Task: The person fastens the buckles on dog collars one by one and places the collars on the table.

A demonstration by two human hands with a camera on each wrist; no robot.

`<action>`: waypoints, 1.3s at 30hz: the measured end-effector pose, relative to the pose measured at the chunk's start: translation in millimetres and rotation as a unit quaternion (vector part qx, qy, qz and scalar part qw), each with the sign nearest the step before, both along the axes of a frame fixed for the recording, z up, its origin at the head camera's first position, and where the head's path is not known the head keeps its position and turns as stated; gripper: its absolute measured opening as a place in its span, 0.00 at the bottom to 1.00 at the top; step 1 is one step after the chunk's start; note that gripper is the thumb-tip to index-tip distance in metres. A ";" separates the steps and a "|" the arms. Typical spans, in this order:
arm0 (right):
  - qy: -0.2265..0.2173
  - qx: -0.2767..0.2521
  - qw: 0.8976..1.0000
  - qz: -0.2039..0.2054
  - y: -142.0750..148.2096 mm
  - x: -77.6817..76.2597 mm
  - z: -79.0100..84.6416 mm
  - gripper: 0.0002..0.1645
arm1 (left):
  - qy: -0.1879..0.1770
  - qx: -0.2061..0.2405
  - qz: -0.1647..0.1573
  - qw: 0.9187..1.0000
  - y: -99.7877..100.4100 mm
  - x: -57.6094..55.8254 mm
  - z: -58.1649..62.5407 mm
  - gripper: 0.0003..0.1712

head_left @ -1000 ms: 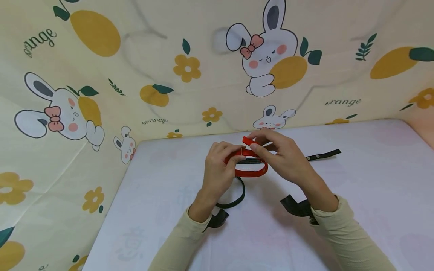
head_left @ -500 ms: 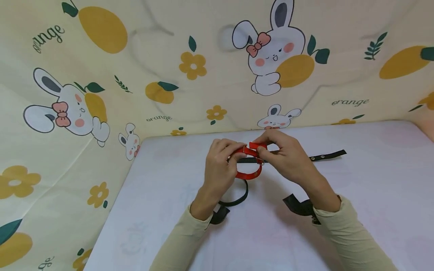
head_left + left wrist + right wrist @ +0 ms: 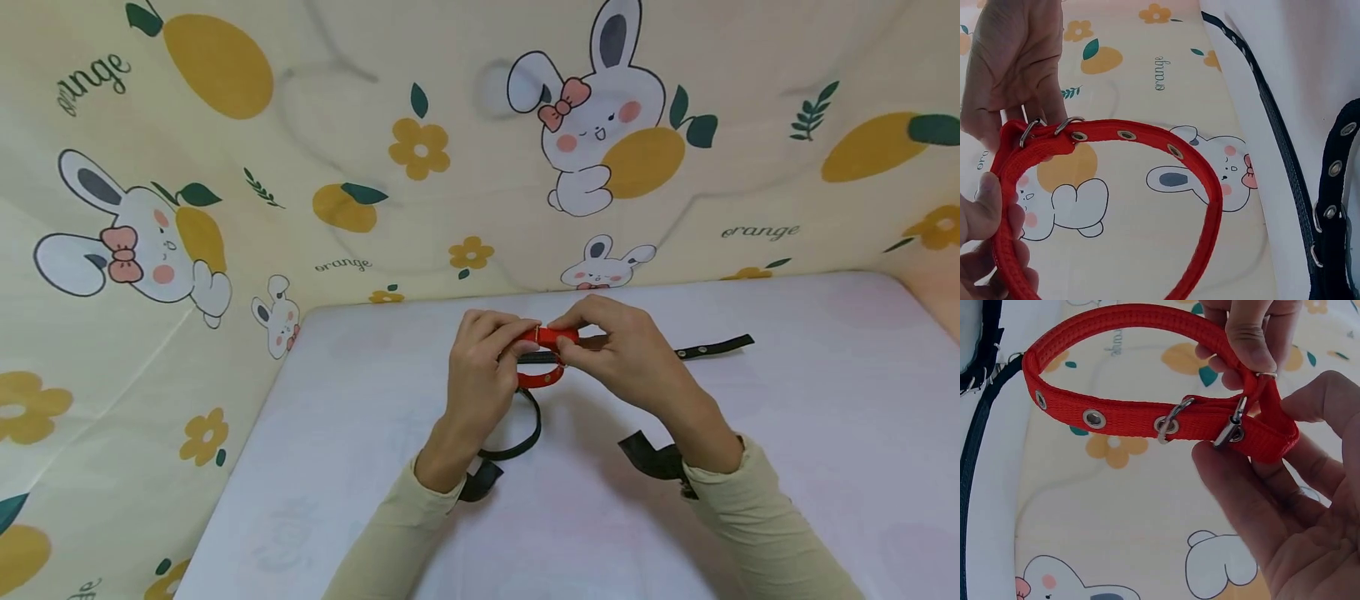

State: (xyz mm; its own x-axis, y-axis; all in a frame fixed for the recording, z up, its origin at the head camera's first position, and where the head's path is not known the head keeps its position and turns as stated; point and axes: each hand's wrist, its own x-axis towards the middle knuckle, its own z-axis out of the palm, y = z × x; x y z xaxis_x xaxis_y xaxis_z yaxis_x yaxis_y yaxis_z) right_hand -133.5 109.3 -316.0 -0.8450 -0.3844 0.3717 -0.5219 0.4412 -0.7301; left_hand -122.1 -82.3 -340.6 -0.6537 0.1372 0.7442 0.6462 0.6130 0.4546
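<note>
A red pet collar, joined into a loop, is held up above the table between both hands. It has metal eyelets, a ring and a metal buckle. My left hand pinches the padded band of the collar between thumb and fingers. My right hand holds the folded strap end beside the buckle, its fingers right at the buckle. In the head view the fingers hide much of the buckle area.
Behind the hands, a black collar with eyelets lies stretched across the white table. A second black collar, curved into a loop, lies under my left forearm. A printed cloth wall rises at the table's back and left edges.
My right hand has brought the red strap end down and left, from standing apart to lying against the band near the buckle. My left hand keeps its hold.
</note>
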 end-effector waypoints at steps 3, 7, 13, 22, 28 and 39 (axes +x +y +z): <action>0.008 0.006 1.000 0.000 0.1 0.3 -0.9 0.08 | -0.003 0.006 -0.014 1.000 0.7 -1.0 -1.1 0.12; 0.017 0.028 0.999 0.002 0.7 -1.3 -0.5 0.11 | -0.044 0.036 -0.028 0.998 -0.6 -2.8 -2.1 0.13; -0.035 0.093 0.995 -0.002 7.0 -5.1 2.7 0.25 | -0.129 0.183 -0.056 0.973 -5.7 -4.5 0.6 0.15; -0.040 0.063 0.997 -0.036 13.2 -6.2 6.6 0.14 | -0.251 0.364 -0.054 0.895 -11.6 -3.6 12.4 0.17; -0.018 0.024 0.998 -0.058 14.3 -3.9 8.8 0.21 | -0.297 0.396 -0.070 0.866 -13.0 -6.1 16.4 0.17; -0.005 -0.016 0.999 -0.042 14.7 -2.7 10.3 0.11 | -0.321 0.390 -0.064 0.861 -18.7 -5.7 20.4 0.14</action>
State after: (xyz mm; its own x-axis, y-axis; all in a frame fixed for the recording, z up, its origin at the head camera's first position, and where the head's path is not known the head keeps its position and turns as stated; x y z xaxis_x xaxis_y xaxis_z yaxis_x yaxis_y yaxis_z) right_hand -136.2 124.0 -305.6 -0.8774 -0.2998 0.3745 -0.4768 0.4588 -0.7498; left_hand -127.8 -101.0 -320.2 -0.9812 -0.1393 0.1336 0.1480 -0.0986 0.9841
